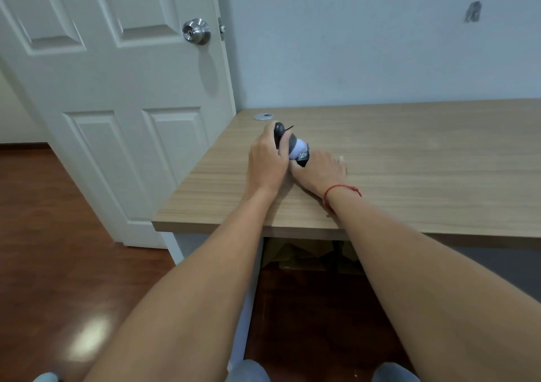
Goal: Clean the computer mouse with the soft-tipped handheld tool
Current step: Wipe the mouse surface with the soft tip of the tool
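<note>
My left hand [268, 159] is closed around a dark rounded computer mouse [278, 134] and holds it tilted just above the wooden desk [409, 162]. A thin black stick juts out to the right from behind those fingers. Pressed against the mouse is the handheld tool [298, 150], with a grey and pale body and a dark near end. My right hand [322, 170] lies low on the desk, its thumb and fingers at the tool's near end. The tool's tip is hidden between the mouse and my fingers. A red string circles my right wrist.
A round metal cable grommet [264, 116] sits in the desk's far left corner. A white panelled door [117, 88] with a steel knob stands just left of the desk, and a pale wall runs behind it. Below is wooden floor, with dark clutter under the desk.
</note>
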Tool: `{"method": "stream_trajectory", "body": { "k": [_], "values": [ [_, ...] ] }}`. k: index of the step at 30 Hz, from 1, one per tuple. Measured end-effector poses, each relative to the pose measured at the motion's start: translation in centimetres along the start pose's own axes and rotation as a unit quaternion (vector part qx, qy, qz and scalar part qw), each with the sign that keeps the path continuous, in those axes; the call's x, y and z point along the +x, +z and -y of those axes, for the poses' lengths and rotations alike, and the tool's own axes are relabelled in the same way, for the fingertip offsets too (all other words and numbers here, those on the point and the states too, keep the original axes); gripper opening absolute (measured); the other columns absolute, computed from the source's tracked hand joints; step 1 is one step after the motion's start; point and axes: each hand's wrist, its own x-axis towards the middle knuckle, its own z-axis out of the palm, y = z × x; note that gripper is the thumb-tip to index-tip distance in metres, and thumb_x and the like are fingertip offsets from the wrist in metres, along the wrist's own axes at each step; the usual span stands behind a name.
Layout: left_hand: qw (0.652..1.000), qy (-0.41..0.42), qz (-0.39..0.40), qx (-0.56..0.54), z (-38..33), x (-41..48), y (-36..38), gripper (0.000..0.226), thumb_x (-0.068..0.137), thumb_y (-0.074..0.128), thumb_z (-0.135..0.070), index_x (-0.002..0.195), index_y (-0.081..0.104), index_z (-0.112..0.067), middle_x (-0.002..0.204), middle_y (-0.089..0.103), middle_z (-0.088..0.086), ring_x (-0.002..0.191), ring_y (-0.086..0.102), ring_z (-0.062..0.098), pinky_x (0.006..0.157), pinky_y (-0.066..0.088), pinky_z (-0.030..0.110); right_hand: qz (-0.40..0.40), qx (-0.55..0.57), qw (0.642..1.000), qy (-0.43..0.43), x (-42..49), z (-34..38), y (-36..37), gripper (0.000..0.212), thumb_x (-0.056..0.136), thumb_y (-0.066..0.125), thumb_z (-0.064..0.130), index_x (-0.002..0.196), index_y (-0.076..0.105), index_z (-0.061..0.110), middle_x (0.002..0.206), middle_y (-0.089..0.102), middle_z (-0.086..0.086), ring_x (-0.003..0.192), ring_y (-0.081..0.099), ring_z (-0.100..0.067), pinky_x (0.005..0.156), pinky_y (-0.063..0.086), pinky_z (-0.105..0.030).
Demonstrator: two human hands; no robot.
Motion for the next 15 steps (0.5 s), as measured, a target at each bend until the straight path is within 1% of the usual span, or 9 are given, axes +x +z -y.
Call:
{"method": "stream_trajectory", "body": {
  "k": [3, 7, 9, 12, 13, 15],
  "values": [
    [0.998, -0.033, 0.0, 0.048, 0.3, 0.2, 0.0, 0.018, 0.096, 0.05, -0.019, 0.094, 0.055, -0.003, 0.083, 0.064, 0.017, 0.079, 0.058, 0.035, 0.064, 0.036, 0.033, 0.003, 0.008, 1.0, 0.003, -0.2, 0.2, -0.2, 0.031, 0.083, 0.047, 0.044, 0.082, 0.059, 0.016, 0.082, 0.064, -0.002, 0.082, 0.057, -0.027, 0.102, 0.036, -0.046],
    [0.999, -0.043, -0.01, 0.016, 0.4, 0.5, 0.0, 0.021, 0.097, 0.051, -0.021, 0.101, 0.057, -0.002, 0.089, 0.066, 0.016, 0.082, 0.058, 0.032, 0.067, 0.034, 0.029, 0.006, 0.023, 1.0, -0.002, -0.5, 0.1, -0.6, 0.028, 0.083, 0.046, 0.041, 0.083, 0.059, 0.017, 0.082, 0.064, -0.003, 0.088, 0.059, -0.029, 0.098, 0.035, -0.043],
    [0.998, -0.054, 0.006, 0.03, 0.7, 0.8, 0.3, 0.018, 0.096, 0.051, -0.02, 0.092, 0.055, -0.004, 0.081, 0.062, 0.014, 0.077, 0.055, 0.031, 0.066, 0.032, 0.03, 0.007, 0.019, 1.0, -0.005, -0.8, 0.2, -0.9, 0.029, 0.085, 0.046, 0.042, 0.085, 0.06, 0.016, 0.084, 0.063, -0.004, 0.092, 0.06, -0.03, 0.098, 0.035, -0.043],
    [0.994, -0.092, 0.019, 0.053, 1.0, 1.2, 0.5, 0.02, 0.096, 0.05, -0.018, 0.078, 0.045, -0.01, 0.073, 0.052, 0.007, 0.07, 0.046, 0.027, 0.064, 0.031, 0.031, 0.003, 0.013, 1.0, -0.011, -1.1, 0.1, -1.0, 0.029, 0.086, 0.046, 0.043, 0.086, 0.057, 0.016, 0.094, 0.068, -0.009, 0.097, 0.06, -0.031, 0.104, 0.035, -0.044],
    [0.994, -0.098, 0.016, 0.045, 1.2, 1.3, 0.4, 0.022, 0.095, 0.051, -0.018, 0.075, 0.044, -0.01, 0.071, 0.051, 0.006, 0.069, 0.046, 0.028, 0.063, 0.031, 0.031, 0.004, 0.011, 1.0, -0.01, -1.0, 0.1, -0.9, 0.029, 0.086, 0.046, 0.043, 0.084, 0.056, 0.016, 0.094, 0.069, -0.009, 0.097, 0.06, -0.031, 0.106, 0.034, -0.044],
    [0.995, -0.104, 0.003, 0.001, 1.6, 1.3, 0.3, 0.029, 0.093, 0.054, -0.02, 0.067, 0.043, -0.011, 0.062, 0.051, 0.006, 0.064, 0.048, 0.031, 0.06, 0.035, 0.033, 0.005, 0.01, 1.0, -0.006, -0.9, 0.1, -0.7, 0.032, 0.086, 0.045, 0.044, 0.079, 0.055, 0.015, 0.089, 0.067, -0.008, 0.096, 0.061, -0.03, 0.11, 0.031, -0.047]
  ]
}}
